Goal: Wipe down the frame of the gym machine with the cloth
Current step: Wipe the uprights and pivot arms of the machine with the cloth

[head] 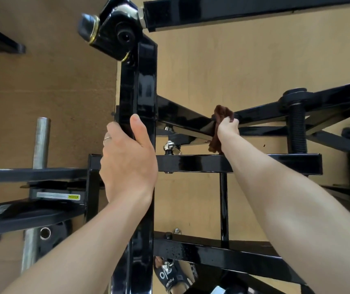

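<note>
Looming across a tan wooden floor [212,66]: glossy black square-tube steel frame of a gym machine [142,85], upright post central, crossbars branching right. Left hand [127,158] wrapped around that post, thumb up its front face, a ring on one finger. Right hand [228,129] clutching a crumpled dark brown cloth [222,115], pressed onto a slanted bar right of the post. Bare steel peg [41,141] near the left edge.
</note>
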Tool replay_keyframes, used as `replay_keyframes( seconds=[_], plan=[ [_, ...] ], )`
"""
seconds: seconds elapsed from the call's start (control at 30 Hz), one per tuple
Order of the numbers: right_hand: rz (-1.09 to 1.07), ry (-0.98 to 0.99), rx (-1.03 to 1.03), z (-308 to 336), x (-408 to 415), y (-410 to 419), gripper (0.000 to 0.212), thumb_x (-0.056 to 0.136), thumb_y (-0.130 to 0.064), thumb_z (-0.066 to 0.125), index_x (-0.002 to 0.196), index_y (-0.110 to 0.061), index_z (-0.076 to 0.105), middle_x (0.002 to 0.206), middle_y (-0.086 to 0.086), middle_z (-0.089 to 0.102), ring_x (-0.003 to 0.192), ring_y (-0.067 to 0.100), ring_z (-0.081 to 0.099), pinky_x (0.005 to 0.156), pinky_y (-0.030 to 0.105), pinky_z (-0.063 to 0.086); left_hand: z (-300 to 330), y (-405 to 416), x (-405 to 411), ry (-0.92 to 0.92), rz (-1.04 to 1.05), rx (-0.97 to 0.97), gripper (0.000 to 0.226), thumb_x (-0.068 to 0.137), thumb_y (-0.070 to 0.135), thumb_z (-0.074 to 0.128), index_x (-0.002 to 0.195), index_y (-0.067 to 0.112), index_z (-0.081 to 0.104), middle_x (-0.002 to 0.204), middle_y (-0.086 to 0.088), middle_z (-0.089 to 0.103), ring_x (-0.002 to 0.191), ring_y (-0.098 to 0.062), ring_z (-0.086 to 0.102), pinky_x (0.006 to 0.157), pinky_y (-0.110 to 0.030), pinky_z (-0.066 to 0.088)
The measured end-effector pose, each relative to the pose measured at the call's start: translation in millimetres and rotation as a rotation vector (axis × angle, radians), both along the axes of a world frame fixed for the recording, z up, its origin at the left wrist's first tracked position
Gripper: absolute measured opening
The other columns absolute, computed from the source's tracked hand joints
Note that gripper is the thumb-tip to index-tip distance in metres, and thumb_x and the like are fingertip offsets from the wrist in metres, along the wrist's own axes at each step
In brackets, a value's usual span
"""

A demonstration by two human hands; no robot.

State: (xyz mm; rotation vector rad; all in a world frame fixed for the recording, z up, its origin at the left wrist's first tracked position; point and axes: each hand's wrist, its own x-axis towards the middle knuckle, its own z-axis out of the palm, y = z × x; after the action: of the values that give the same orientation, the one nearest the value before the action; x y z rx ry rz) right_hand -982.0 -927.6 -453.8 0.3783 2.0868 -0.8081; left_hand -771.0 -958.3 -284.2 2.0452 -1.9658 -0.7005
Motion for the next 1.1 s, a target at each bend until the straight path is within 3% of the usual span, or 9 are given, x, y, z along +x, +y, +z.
replay_keyframes(
  seconds=[0.07,0.17,0.37,0.5,0.67,0.73,0.9,1.0,1.1],
  plan=[
    [-0.039,-0.05,-0.011,13.9,5.1,-4.5,0.055,0.111,-0.04,0.037,0.16,-0.023,0.021,0.149,0.016,0.044,0.134,0.039,0.048,0.106,0.056,0.045,0.4,-0.1,0.3,0.008,0.007,0.0,0.054,0.105,0.058,0.019,0.113,0.014,0.049,0.1,-0.005,0.057,0.08,-0.023,0.049,0.059,-0.034,0.03],
    [-0.081,-0.015,-0.07,42.1,33.3,-14.2,0.051,0.111,-0.04,0.031,0.16,-0.028,0.022,0.149,0.017,0.04,0.13,0.039,0.05,0.092,0.054,0.053,2.4,0.2,-0.6,0.0,0.006,0.007,0.054,0.106,0.058,0.02,0.114,0.013,0.049,0.098,-0.005,0.055,0.075,-0.02,0.046,0.052,-0.027,0.024],
    [0.092,0.202,-0.321,75.9,92.3,-28.4,0.046,0.11,-0.043,0.029,0.153,-0.028,0.036,0.149,0.015,0.037,0.141,0.034,0.036,0.116,0.057,0.036,4.5,0.3,-3.3,-0.008,-0.002,0.009,0.058,0.106,0.056,0.02,0.118,0.008,0.05,0.111,-0.016,0.061,0.087,-0.03,0.052,0.07,-0.042,0.037],
    [0.157,0.215,-0.188,54.8,67.6,-16.7,0.048,0.111,-0.042,0.027,0.152,-0.02,0.04,0.148,0.018,0.044,0.139,0.037,0.041,0.116,0.055,0.036,3.7,-1.6,-2.4,-0.014,-0.001,0.008,0.058,0.107,0.057,0.02,0.118,0.008,0.05,0.111,-0.017,0.062,0.09,-0.036,0.057,0.072,-0.044,0.041],
    [0.016,-0.029,-0.046,26.9,18.7,2.6,0.047,0.112,-0.039,0.029,0.157,-0.024,0.029,0.147,0.02,0.046,0.133,0.04,0.05,0.109,0.059,0.045,2.0,-1.8,-3.2,-0.013,-0.005,-0.011,0.058,0.107,0.057,0.02,0.118,0.009,0.051,0.106,-0.013,0.06,0.089,-0.034,0.057,0.071,-0.044,0.041],
    [0.02,0.028,-0.053,33.3,28.3,-1.5,0.044,0.112,-0.038,0.029,0.154,-0.023,0.032,0.144,0.018,0.047,0.127,0.037,0.054,0.104,0.055,0.049,1.3,-2.1,-2.9,-0.019,-0.01,-0.009,0.059,0.107,0.057,0.019,0.12,0.009,0.051,0.109,-0.013,0.06,0.089,-0.032,0.055,0.072,-0.043,0.039],
    [0.096,0.314,-0.389,71.6,93.5,9.3,0.024,0.112,-0.035,0.036,0.123,-0.023,0.054,0.129,0.008,0.06,0.121,0.024,0.058,0.095,0.035,0.047,2.7,-0.5,-2.9,-0.007,-0.008,-0.013,0.061,0.107,0.058,0.019,0.125,0.008,0.051,0.117,-0.016,0.062,0.089,-0.028,0.052,0.073,-0.041,0.035],
    [0.159,0.37,-0.71,91.5,125.6,40.5,0.019,0.11,-0.035,0.045,0.123,-0.034,0.059,0.121,-0.002,0.066,0.115,0.01,0.063,0.099,0.034,0.055,2.8,0.3,-3.2,-0.013,-0.014,-0.022,0.063,0.107,0.058,0.019,0.127,0.008,0.051,0.119,-0.016,0.062,0.1,-0.034,0.06,0.073,-0.041,0.037],
    [0.386,0.501,-0.829,84.4,144.2,73.8,0.027,0.107,-0.017,0.052,0.133,-0.021,0.061,0.133,0.003,0.06,0.127,0.014,0.057,0.104,0.036,0.054,2.9,-0.5,-3.7,-0.034,-0.008,-0.013,0.062,0.107,0.058,0.018,0.124,0.007,0.051,0.118,-0.017,0.062,0.097,-0.034,0.057,0.074,-0.042,0.035]
  ],
)
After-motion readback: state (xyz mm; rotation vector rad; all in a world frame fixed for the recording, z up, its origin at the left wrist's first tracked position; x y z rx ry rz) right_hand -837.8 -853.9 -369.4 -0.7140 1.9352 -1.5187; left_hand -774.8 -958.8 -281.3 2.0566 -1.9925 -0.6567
